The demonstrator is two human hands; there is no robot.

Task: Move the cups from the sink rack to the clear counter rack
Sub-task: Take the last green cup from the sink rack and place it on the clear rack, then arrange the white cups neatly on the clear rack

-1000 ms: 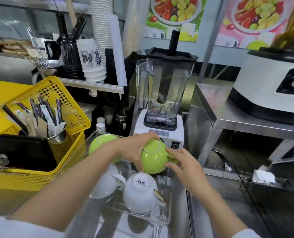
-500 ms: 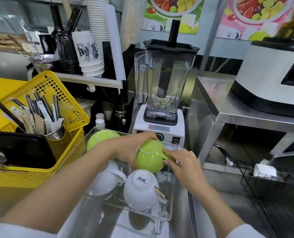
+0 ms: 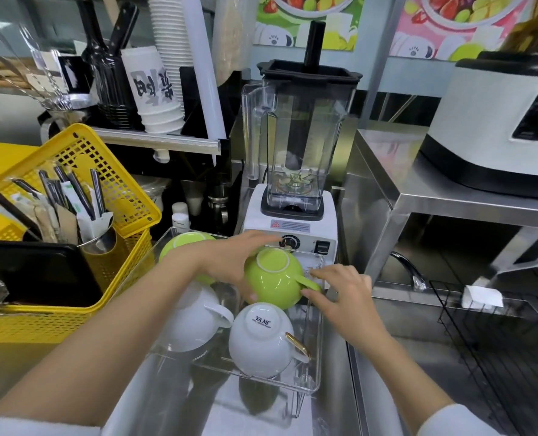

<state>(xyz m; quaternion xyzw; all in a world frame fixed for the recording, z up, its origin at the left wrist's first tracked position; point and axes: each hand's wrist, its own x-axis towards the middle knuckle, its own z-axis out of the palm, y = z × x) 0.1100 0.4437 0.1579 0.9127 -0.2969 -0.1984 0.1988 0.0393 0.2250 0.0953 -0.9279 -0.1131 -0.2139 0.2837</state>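
A green cup (image 3: 272,280) sits upside down in the clear counter rack (image 3: 313,369), at its far right. My left hand (image 3: 230,259) grips its left side and my right hand (image 3: 343,294) pinches its green handle. Another green cup (image 3: 183,242) lies at the rack's far left, mostly behind my left wrist. Two white cups rest upside down nearer to me: one on the left (image 3: 192,319) and one with a gold handle (image 3: 263,338). The black wire sink rack (image 3: 494,350) at the right holds no cup that I can see.
A blender (image 3: 296,146) stands directly behind the clear rack. A yellow basket (image 3: 72,309) with a utensil holder and a black tray is at the left. A steel shelf (image 3: 450,196) with a white appliance overhangs the sink and faucet (image 3: 410,272).
Both hands and the green cup have stayed together over the rack's far right corner. The cup has settled slightly lower.
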